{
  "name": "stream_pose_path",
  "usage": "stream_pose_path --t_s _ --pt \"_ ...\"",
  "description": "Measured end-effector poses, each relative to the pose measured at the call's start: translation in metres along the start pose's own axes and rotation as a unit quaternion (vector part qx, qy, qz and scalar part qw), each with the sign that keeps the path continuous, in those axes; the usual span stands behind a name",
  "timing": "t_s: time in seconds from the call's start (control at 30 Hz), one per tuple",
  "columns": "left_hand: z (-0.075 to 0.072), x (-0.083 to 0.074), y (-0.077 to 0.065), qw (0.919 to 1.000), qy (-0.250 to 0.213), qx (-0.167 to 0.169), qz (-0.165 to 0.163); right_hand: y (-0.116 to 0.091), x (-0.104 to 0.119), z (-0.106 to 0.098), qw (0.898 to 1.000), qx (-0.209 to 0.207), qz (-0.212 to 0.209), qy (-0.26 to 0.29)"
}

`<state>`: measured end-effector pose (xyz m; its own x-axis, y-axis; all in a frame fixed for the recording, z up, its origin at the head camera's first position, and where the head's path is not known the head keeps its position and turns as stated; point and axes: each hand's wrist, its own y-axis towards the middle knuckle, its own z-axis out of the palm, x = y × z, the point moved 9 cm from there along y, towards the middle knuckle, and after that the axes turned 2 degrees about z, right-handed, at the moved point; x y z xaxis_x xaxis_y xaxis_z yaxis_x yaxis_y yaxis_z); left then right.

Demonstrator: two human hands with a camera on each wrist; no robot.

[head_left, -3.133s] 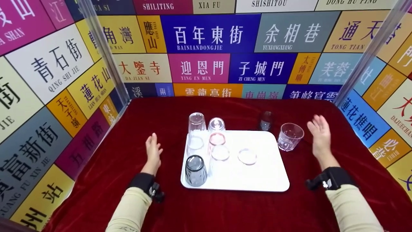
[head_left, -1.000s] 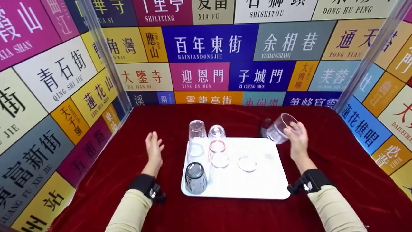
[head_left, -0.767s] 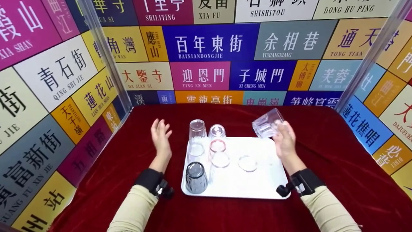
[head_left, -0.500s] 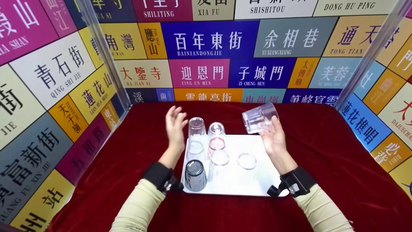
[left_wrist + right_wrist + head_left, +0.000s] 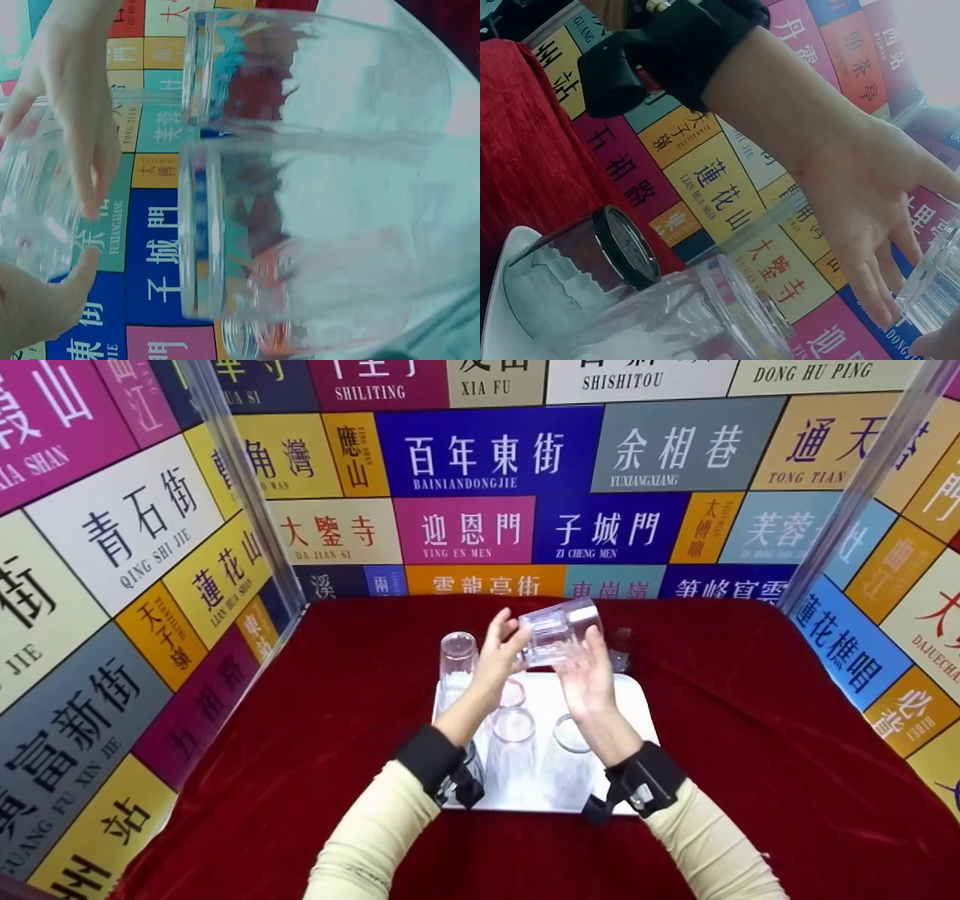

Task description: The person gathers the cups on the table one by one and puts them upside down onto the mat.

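Observation:
A clear glass tumbler [image 5: 555, 631] hangs tilted on its side above the back of the white tray [image 5: 641, 712], mouth to the right, thick base to the left. My right hand [image 5: 589, 679] holds it from below and in front, thumb up by the rim. My left hand [image 5: 496, 654] is right at the base, its fingers fairly straight, as the right wrist view shows with the left palm [image 5: 862, 202]. Upside-down clear glasses [image 5: 513, 742] stand on the tray, one with a pinkish rim [image 5: 512, 692]. The smoky dark glass [image 5: 577, 262] is mostly behind my left forearm in the head view.
A dark glass [image 5: 621, 651] stands on the red cloth [image 5: 720, 682] behind the tray's right corner. Another tall clear glass [image 5: 458, 652] is at the tray's back left. Sign-covered walls [image 5: 487, 450] enclose the table's back and sides.
My right hand has picked the tumbler up from the cloth right of the tray, tipped it sideways and carried it left. My left hand has come across from the left to its base.

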<state>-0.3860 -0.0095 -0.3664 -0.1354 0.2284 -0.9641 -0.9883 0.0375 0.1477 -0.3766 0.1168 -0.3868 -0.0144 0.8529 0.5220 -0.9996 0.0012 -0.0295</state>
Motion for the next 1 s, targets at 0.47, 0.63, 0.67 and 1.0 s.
stream_pose_path --t_s 0.47,0.63,0.67,1.0 --pt "0.009 -0.008 0.011 0.9988 0.040 -0.001 0.030 0.000 0.011 0.003 0.996 0.040 0.042 -0.069" --pt "0.019 -0.018 0.022 0.9809 0.189 0.029 0.039 0.007 0.050 -0.025 0.996 -0.006 0.020 -0.084" --pt "0.022 -0.018 0.023 0.9699 0.238 0.039 0.037 0.008 0.057 -0.032 0.997 -0.013 0.013 -0.073" --pt "0.069 0.008 0.025 0.8072 0.563 0.173 0.035 0.002 0.074 -0.088 0.995 -0.066 0.005 -0.079"
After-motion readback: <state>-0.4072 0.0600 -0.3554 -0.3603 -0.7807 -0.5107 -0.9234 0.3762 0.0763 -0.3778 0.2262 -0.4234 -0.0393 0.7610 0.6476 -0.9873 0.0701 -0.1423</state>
